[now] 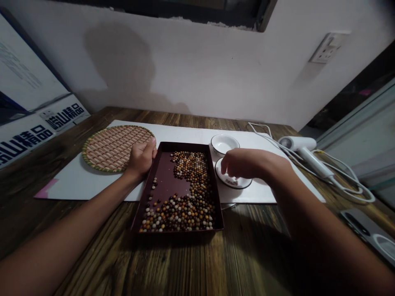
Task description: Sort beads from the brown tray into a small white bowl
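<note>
Beads (pixel 188 205) lie in the tray (pixel 144 197), left of the right hand (pixel 247 163), curled over a saucer (pixel 237 183); the left hand (pixel 141 158) rests open against the tray's rim.

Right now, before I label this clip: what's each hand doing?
Left hand: open, resting on the tray rim, holding nothing visible.
Right hand: curled above the white saucer; cannot tell if it holds anything.

Glossy polished beads (pixel 191 207) fill part of a matt maroon card tray (pixel 182 146), beside a smooth glazed ceramic dish (pixel 225 144), a woven bamboo mat (pixel 114 148) and the rough-grained wooden worktop (pixel 253 242).
</note>
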### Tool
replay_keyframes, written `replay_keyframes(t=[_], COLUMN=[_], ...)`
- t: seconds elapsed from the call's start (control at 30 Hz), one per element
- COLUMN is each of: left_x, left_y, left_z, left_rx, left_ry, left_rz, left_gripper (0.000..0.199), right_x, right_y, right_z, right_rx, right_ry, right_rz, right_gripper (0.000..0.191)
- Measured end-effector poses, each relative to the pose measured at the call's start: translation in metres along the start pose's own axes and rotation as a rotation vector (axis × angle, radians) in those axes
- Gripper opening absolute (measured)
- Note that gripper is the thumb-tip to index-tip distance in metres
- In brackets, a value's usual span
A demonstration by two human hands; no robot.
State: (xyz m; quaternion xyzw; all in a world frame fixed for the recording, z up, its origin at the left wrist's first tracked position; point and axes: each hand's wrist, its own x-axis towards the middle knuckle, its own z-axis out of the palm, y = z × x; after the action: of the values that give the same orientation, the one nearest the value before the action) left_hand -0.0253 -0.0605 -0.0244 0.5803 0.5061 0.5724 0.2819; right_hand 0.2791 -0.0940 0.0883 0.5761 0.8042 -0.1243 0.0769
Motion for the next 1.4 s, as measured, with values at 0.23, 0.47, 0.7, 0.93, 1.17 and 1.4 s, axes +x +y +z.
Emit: replay_keyframes(t=[0.23,0.47,0.7,0.93,1.17,1.4], left_x=[0.0,0.001,0.0,0.0,0.001,0.002], left_y=[0.001,-0.002,0.001,0.001,0.001,-0.004], left_z=[0.0,0.0,0.001,0.0,0.001,0.0], left_rx=[-0.005,0.005,0.01,0.033,0.036,0.031], left_ry=[-0.011,-0.001,-0.008,0.001,0.001,0.0], left_rz=[0.007,0.012,0.033,0.049,0.04,0.066], left_gripper=[0.056,0.058,0.058,0.056,0.055,0.055], right_x=[0.006,0.035,0.043,0.046,0.049,0.054], right_y=[-0.049,-0.071,-0.078,-0.081,-0.081,-0.079], right_z=[0.019,0.071,0.07,0.073,0.073,0.078], right_rx=[-0.108,0.029,0.004,-0.006,0.013,0.11], right_ry=[0.216,0.308,0.316,0.331,0.289,0.268], right_rz=[-0.342,-0.67,-0.675,-0.702,-0.733,-0.696], right_gripper=[0.025,0.028,0.03,0.028,0.032,0.028])
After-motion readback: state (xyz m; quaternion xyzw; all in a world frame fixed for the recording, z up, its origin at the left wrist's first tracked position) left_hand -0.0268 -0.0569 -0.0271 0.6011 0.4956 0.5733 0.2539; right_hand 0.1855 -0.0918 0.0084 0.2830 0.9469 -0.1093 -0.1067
